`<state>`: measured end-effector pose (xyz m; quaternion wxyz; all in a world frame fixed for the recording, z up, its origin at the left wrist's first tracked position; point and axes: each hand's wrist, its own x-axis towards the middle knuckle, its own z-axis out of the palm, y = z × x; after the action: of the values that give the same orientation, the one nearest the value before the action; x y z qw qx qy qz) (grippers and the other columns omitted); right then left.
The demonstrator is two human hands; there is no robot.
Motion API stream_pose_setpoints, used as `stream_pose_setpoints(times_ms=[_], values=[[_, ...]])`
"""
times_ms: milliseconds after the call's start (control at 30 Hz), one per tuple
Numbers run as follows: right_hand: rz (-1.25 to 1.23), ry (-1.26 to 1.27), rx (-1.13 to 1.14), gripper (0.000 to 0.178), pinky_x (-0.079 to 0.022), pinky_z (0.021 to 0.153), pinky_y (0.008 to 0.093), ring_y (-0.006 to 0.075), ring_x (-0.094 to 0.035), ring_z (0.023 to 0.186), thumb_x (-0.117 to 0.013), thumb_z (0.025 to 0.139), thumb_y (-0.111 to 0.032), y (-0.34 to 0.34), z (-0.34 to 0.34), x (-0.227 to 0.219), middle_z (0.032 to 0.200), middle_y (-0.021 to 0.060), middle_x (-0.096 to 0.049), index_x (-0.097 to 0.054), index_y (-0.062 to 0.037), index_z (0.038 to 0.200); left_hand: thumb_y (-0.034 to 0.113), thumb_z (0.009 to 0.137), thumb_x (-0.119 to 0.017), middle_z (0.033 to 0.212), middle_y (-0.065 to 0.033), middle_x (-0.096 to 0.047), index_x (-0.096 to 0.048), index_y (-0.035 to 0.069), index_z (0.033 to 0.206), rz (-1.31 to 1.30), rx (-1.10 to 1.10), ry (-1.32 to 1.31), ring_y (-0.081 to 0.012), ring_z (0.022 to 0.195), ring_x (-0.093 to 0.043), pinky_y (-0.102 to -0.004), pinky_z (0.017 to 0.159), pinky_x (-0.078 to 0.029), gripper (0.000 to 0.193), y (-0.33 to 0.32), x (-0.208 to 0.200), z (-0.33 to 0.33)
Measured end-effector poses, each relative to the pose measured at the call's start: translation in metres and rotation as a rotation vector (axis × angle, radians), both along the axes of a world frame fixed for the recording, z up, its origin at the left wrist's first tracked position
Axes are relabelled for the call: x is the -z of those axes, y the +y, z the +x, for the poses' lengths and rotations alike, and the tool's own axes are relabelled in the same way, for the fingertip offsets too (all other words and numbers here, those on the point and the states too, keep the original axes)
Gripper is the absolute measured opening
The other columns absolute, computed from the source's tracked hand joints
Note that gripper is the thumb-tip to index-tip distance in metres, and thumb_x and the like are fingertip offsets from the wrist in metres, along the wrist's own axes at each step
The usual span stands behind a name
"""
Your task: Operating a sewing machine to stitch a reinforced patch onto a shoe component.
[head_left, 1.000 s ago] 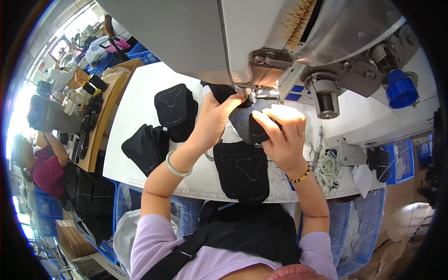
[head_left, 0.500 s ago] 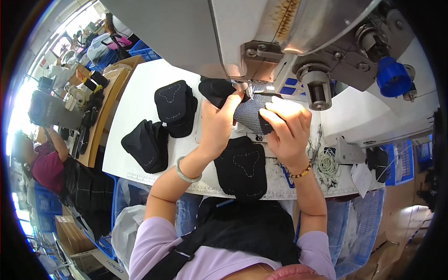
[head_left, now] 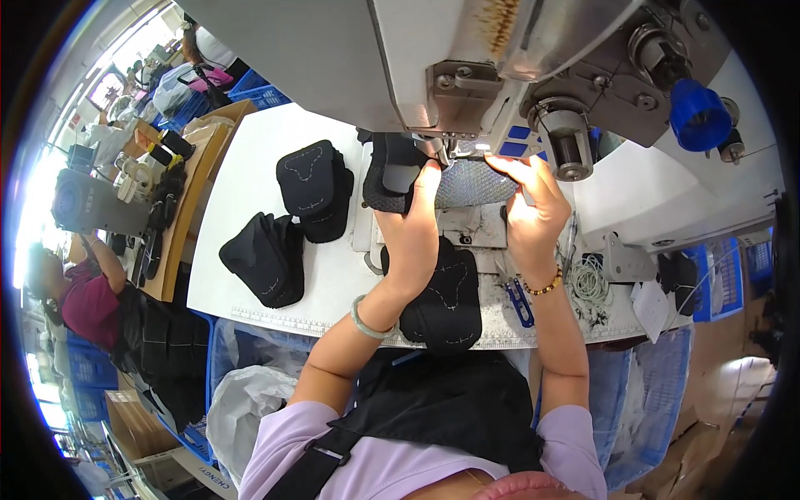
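Observation:
A black and grey textured fabric piece stretches under the needle area of a sewing machine. My left hand grips its left part, thumb on top close to the presser foot, beside a folded black section. At the other end my right hand pinches the far right edge between thumb and fingers. Below my hands, near the table's front edge, lies a stack of black fabric pieces with white stitched outlines. Two more black stacks, an upper one and a lower one, rest to the left.
Blue thread snips and a coil of pale cord lie right of my right wrist on the white table. Blue crates with plastic liners stand below the front edge. A co-worker sits at far left.
The fabric has been turned and spread out sideways under the needle. My left hand has shifted right and lower, and my right hand now pinches the far corner.

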<state>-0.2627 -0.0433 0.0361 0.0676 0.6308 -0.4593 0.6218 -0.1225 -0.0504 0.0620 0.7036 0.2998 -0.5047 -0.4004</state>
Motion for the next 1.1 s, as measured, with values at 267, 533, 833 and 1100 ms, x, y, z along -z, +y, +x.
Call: stream_pose_setpoints(times_ms=[267,533,833,1100], values=[[0.041,-0.051,-0.019,0.025,-0.051,0.076,0.0282,0.0243,-0.063,0.09,-0.062,0.064,0.017,-0.007,-0.006,0.004,0.105,0.0161,-0.065,-0.063,0.0034,0.085,0.036,0.092,-0.049,0.096,-0.0075,-0.065,-0.062,-0.002,0.104,0.257,0.453,0.167,-0.018,0.089,-0.061,-0.0321,0.076,-0.047,0.041,-0.015,0.017,0.049],[-0.034,-0.106,-0.003,0.027,-0.049,0.079,0.03,0.0245,-0.061,0.092,-0.06,0.069,0.016,-0.009,-0.004,0.008,0.108,0.0135,-0.062,-0.061,0.0019,0.093,0.013,0.082,-0.066,0.093,-0.0128,-0.063,-0.058,-0.001,0.096,0.621,0.584,0.08,-0.0169,0.078,-0.066,-0.0249,0.066,-0.057,0.021,-0.047,-0.016,0.05],[-0.239,0.061,0.152,0.035,-0.045,0.079,0.0334,0.025,-0.053,0.094,-0.061,0.07,0.011,-0.001,-0.003,0.013,0.103,0.01,-0.055,-0.059,-0.0029,0.102,0.007,0.085,-0.061,0.098,-0.0099,-0.064,-0.061,-0.006,0.102,0.498,0.543,0.122,-0.0138,0.086,-0.063,-0.0272,0.078,-0.051,0.021,-0.029,-0.009,0.047],[-0.35,0.377,0.103,0.036,-0.043,0.085,0.0352,0.0239,-0.057,0.098,-0.066,0.065,0.0,0.006,0.011,0.012,0.102,0.0026,-0.055,-0.062,-0.0131,0.098,0.007,0.086,-0.058,0.088,-0.0008,-0.062,-0.064,0.0,0.094,0.166,0.305,0.073,-0.0071,0.079,-0.056,-0.0206,0.072,-0.044,0.012,-0.01,0.004,0.028]])
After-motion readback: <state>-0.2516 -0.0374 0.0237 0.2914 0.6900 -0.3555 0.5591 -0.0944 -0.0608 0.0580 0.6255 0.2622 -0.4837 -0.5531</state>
